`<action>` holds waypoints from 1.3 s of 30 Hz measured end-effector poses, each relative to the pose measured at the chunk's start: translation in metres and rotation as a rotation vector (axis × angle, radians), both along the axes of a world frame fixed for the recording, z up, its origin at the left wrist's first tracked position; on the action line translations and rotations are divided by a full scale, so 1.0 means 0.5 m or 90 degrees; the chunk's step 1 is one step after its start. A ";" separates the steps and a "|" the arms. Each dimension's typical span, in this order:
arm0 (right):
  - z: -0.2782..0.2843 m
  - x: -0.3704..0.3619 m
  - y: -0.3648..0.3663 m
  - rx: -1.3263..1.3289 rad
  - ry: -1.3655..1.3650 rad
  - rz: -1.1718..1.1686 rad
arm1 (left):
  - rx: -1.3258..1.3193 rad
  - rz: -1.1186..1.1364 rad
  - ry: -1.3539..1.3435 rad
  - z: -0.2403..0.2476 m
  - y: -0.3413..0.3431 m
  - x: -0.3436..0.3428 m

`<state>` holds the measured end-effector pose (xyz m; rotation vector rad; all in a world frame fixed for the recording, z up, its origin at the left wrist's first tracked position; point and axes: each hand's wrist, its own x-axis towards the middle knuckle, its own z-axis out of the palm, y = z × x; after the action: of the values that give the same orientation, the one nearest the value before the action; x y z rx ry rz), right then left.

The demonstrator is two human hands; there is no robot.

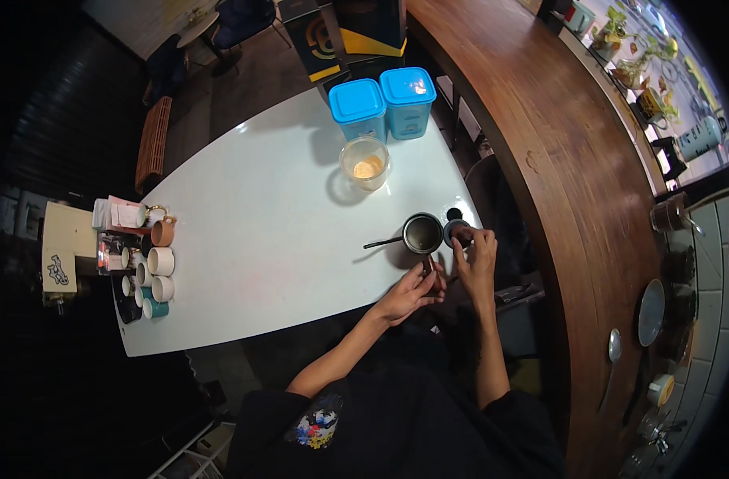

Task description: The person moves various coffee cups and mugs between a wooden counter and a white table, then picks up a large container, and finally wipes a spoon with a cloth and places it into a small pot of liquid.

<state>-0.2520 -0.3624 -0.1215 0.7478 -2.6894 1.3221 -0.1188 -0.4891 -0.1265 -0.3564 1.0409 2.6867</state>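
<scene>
Near the right edge of the white table, a dark round mug-like vessel [422, 233] stands with pale liquid or a sheen inside. A thin dark handle [383, 242], perhaps a spoon's, sticks out from it to the left. My left hand [412, 297] is closed around the vessel's short handle, on the side toward me. Just to the right, my right hand [479, 257] pinches the rim of a small dark round container [457, 232]; its contents are hidden by my fingers. A small black disc [454, 214] lies beyond that container.
Farther up the white table [244, 207] are a clear tub [365, 165] with tan contents and two blue-lidded containers [358, 102]. Several cups [162, 262] crowd the left end. A wooden counter [532, 152] runs along the right, with a spoon [614, 346] on it.
</scene>
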 end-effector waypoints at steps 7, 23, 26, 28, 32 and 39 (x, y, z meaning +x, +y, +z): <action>0.023 0.117 0.028 -0.259 -0.420 0.219 | -0.160 -0.105 0.039 0.037 -0.025 0.058; 0.056 0.879 0.182 -1.000 -0.197 -0.481 | -0.401 -1.090 0.314 0.009 0.105 0.291; 0.084 1.114 0.211 -1.147 -0.066 -0.632 | -0.354 -1.221 0.219 -0.028 0.180 0.390; 0.110 1.258 0.215 -1.136 0.112 -0.770 | -0.373 -1.301 0.263 -0.037 0.245 0.454; 0.189 1.503 0.190 -1.017 0.362 -1.082 | -0.402 -1.392 0.339 -0.022 0.379 0.574; 0.228 1.820 0.257 -0.779 0.488 -1.315 | -0.295 -1.325 0.398 -0.040 0.616 0.881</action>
<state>0.6581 -0.2339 -0.0075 -1.0966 -0.5543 0.9838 0.3219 -0.1811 -0.1467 1.0068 1.0248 0.6031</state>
